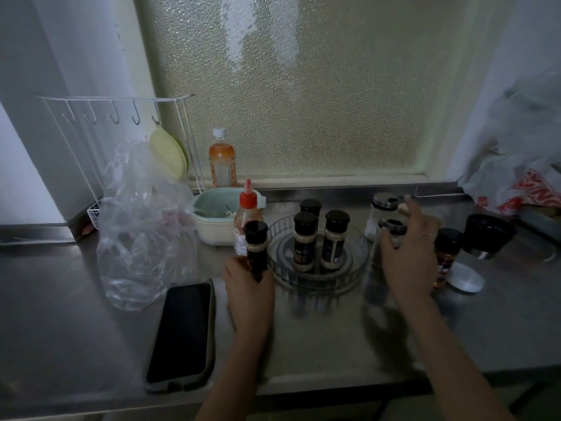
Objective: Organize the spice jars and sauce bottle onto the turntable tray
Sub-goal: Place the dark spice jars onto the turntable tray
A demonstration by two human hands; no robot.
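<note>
— On the steel counter (318,335), what is the person holding?

— Left hand (249,288) has its fingers wrapped round the lower part of a black-capped spice jar (256,249), upright, just beside the left rim of the clear turntable tray (349,278). Right hand (408,253) curls its fingers over a dark-lidded glass jar (391,235) to the right of the tray; the index finger sticks up free.

— And what stands on the tray?

— Three black-capped jars: two in front (305,241) (334,238), one behind (311,207).

— Where is the sauce bottle?

— The red-capped sauce bottle (247,214) stands off the tray, directly behind the held jar. A chrome-topped shaker (383,211) sits behind the right hand, and an orange-labelled jar (444,256) just right of it, beside a black-lidded container (485,237).

— Anything else nearby?

— A phone (182,334) lies face up left of the left forearm, next to a crumpled plastic bag (136,226).
</note>
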